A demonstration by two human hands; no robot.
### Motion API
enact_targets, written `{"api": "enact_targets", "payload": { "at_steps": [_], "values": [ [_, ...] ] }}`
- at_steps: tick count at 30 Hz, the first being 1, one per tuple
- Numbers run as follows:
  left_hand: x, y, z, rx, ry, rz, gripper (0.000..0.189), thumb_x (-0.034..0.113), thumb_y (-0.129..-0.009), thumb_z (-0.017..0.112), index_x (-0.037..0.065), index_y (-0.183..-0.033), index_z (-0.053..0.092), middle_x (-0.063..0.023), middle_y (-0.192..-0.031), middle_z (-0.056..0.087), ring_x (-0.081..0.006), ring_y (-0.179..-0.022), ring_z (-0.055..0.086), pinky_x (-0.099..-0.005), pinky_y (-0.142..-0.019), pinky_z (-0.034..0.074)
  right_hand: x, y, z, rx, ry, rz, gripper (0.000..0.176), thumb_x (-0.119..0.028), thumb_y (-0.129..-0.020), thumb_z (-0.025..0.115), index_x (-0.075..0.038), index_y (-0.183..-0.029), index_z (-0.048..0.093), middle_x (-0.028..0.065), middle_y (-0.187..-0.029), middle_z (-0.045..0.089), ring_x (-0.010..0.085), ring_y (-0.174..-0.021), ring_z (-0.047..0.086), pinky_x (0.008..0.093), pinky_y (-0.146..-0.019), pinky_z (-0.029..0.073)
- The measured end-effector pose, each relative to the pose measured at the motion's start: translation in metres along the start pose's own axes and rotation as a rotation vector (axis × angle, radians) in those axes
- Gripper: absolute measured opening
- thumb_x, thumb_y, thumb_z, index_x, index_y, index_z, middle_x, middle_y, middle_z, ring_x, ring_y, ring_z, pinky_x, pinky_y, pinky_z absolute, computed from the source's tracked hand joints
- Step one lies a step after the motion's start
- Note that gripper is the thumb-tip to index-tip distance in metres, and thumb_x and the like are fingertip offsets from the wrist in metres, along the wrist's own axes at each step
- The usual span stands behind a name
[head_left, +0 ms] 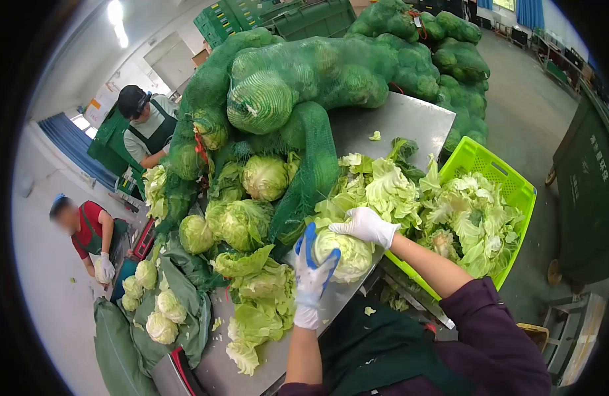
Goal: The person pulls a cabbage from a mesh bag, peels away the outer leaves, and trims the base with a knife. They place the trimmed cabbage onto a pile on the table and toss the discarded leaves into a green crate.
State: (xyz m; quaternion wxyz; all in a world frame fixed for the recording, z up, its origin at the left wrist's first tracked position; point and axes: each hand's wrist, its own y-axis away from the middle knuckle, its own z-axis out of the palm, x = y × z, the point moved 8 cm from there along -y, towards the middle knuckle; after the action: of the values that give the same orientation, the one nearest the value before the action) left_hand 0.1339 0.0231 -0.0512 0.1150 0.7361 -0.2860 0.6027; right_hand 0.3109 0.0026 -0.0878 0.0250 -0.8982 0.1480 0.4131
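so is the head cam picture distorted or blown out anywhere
Head view: strong fisheye with black corners, the steel table edge bowing; ceiling lights blown out top left; the cabbage between left hand and right hand is sharp.

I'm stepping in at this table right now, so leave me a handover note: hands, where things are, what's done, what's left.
Left hand: gloved, gripping the cabbage from the near side.
Right hand: gloved, pressed on top of it, at the steel table edge.
Done: loose leaves fill the lime crate.
Left: this cabbage; several heads by the opened net bag; full net sacks piled behind.
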Motion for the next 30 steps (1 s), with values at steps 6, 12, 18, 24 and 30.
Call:
{"api": "enact_targets", "payload": {
  "at_steps": [6,12,18,24,30],
  "values": [
    [-0.052,-0.011,0.013,-0.024,0.252,-0.109,0.075,0.001,-0.069,0.076,0.005,-0.137,0.043,-0.0115,-0.129,0.046,-0.0230,-0.114,0.051,-0.0318,-0.093,0.047,-0.013,0.002,-0.004,0.011,0.093,-0.060,0.059,-0.056,-0.083,0.060,0.002,-0.092,0.068,0.0246,-0.080,0.065,0.0386,-0.077,0.064,0.0403,-0.073,0.052],
    [-0.012,0.019,0.008,-0.070,-0.180,0.138,0.082,0.009,-0.071,0.079,0.001,-0.140,0.036,-0.0131,-0.136,0.043,-0.0234,-0.123,0.045,-0.0341,-0.107,0.036,0.074,-0.020,-0.030,0.258,0.265,0.135,0.035,-0.035,-0.089,0.055,-0.003,-0.087,0.069,0.0196,-0.079,0.067,0.0348,-0.074,0.066,0.0428,-0.071,0.053],
    [-0.039,0.028,0.000,0.006,0.224,-0.044,0.090,0.024,-0.067,0.083,0.002,-0.140,0.036,-0.0178,-0.134,0.043,-0.0319,-0.122,0.045,-0.0401,-0.104,0.037,0.074,-0.004,-0.080,0.507,0.210,0.204,0.043,-0.043,-0.082,0.064,-0.001,-0.093,0.068,0.0236,-0.086,0.067,0.0345,-0.082,0.067,0.0407,-0.077,0.053],
    [0.003,0.029,0.017,-0.057,-0.223,0.144,0.082,0.027,-0.066,0.083,0.003,-0.135,0.045,-0.0193,-0.133,0.043,-0.0331,-0.124,0.044,-0.0416,-0.104,0.037,-0.010,0.008,0.002,-0.151,0.125,-0.030,0.064,-0.057,-0.080,0.061,0.003,-0.098,0.069,0.0281,-0.089,0.065,0.0393,-0.085,0.065,0.0397,-0.078,0.052],
    [-0.015,0.032,0.005,-0.062,-0.089,0.151,0.081,0.024,-0.066,0.082,0.001,-0.134,0.045,-0.0175,-0.134,0.046,-0.0307,-0.126,0.043,-0.0410,-0.107,0.035,0.071,-0.017,-0.019,0.259,0.406,0.065,0.028,-0.029,-0.081,0.059,-0.003,-0.080,0.070,0.0204,-0.078,0.067,0.0367,-0.074,0.066,0.0428,-0.069,0.053]
  ]
}}
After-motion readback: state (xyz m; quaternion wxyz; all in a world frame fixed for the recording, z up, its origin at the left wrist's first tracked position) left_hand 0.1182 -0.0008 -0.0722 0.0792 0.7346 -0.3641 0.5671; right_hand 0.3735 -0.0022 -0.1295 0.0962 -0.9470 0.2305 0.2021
